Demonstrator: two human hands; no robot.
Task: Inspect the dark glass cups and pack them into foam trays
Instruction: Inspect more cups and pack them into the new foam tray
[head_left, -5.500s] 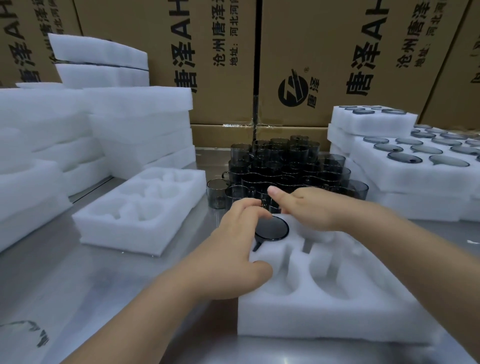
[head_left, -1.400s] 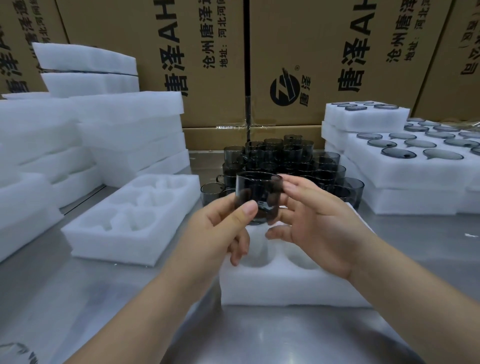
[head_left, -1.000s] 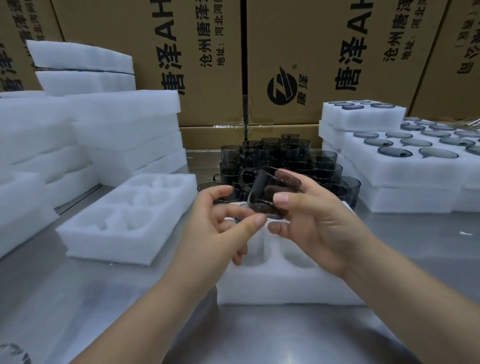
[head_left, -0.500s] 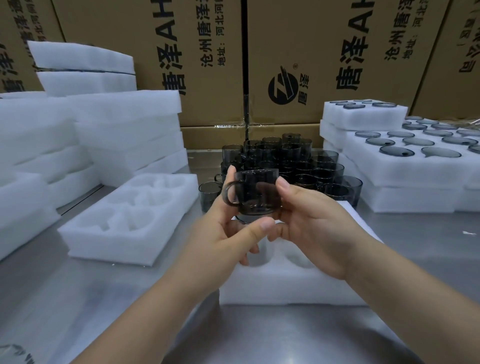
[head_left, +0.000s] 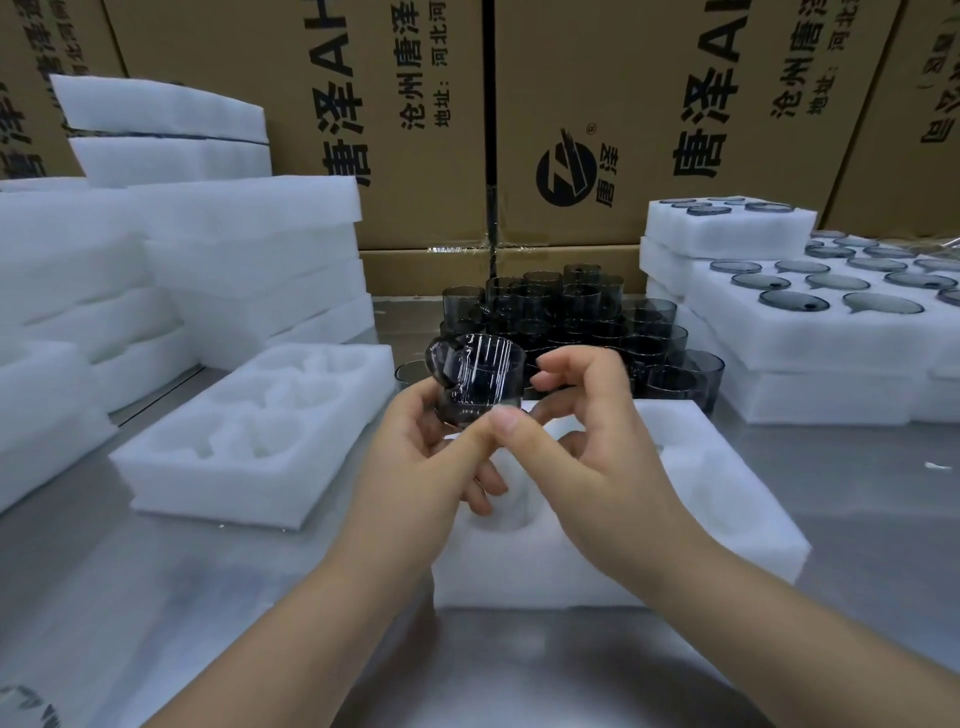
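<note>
**While one cup is held up, foam lies either side**

Where stacked foam (head_left: 249, 234) and an empty tray (head_left: 171, 483) sit at the worktop's (head_left: 156, 597) left, the left hand (head_left: 415, 467) grips a dark glass cup (head_left: 478, 384) by its base above a second tray (head_left: 727, 551). The right hand (head_left: 587, 457) curls just beside it; contact unclear. Loose cups (head_left: 571, 317) cluster behind, filled trays (head_left: 810, 343) at right.

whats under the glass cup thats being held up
A white foam tray lies under the cup, with empty pockets showing at the right and below the hands. The left hand and right hand cover its far-left part, so anything there cannot be seen.
</note>
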